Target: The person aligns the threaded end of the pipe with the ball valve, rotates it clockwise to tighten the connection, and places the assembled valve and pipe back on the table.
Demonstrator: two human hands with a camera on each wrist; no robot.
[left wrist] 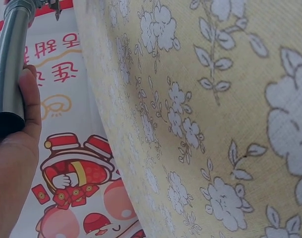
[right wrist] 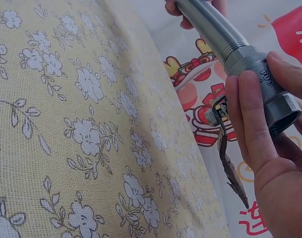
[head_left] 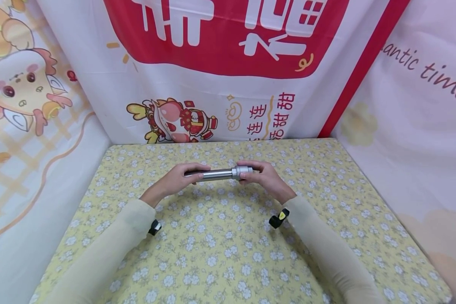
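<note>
A smooth steel pipe (head_left: pixel 218 174) is held level over the table's far half, joined at its right end to a steel ball valve (head_left: pixel 243 170). My left hand (head_left: pixel 178 179) grips the pipe near its left end, thumb along the near side; that end shows dark in the left wrist view. On the other side, my right hand (head_left: pixel 266 177) holds the valve body between thumb and fingers. The right wrist view shows "304" marked on the body, an open threaded hex end (right wrist: pixel 284 111), and a thin lever handle (right wrist: pixel 231 166) with ragged wrapping hanging beneath.
A yellow floral cloth (head_left: pixel 213 253) covers the table under both arms. Behind the table's far edge hangs a white and red printed backdrop (head_left: pixel 220 88), with printed sheets on either side. Each wrist carries a black strap (head_left: pixel 279 218).
</note>
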